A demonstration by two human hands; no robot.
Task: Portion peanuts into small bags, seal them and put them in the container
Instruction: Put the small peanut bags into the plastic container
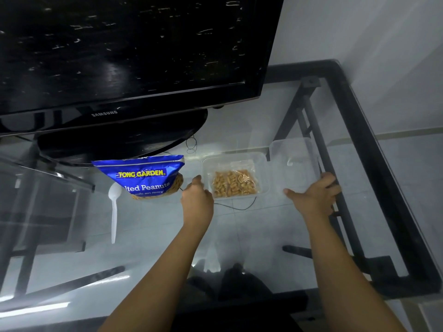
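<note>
A clear plastic container [263, 164] sits on the glass table and holds a small clear bag of peanuts [233, 184]. Its clear lid [293, 161] lies to the right. My right hand [316, 196] grips the lid's near edge. My left hand [196, 200] touches the container's left rim, fingers curled. A blue Tong Garden salted peanuts bag [141, 178] lies left of the container. A white plastic spoon [114, 209] rests left of that bag.
A black Samsung television [124, 51] on its oval stand [119, 142] fills the back of the glass table [251, 226]. The table's black frame [374, 149] runs along the right edge. A thin black cable [236, 207] curls by the container.
</note>
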